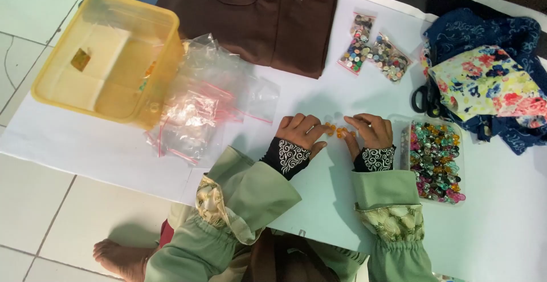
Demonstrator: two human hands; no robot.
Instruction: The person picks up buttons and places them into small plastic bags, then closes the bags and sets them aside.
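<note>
Both hands rest on the white sheet [319,202], the left hand [300,132] and right hand [370,131] with fingers curled loosely, pinching at small glossy orange beads [336,130] lying between them. Just right sits a clear tray [436,159] of shiny mixed beads. Farther off lie crinkly plastic bags [199,111], a yellow plastic tub [108,57] and brown cloth [256,14].

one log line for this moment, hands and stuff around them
left hand: on orange beads | right hand: on same beads | right of it: tray of mixed beads | left: clear bags, yellow tub
</note>
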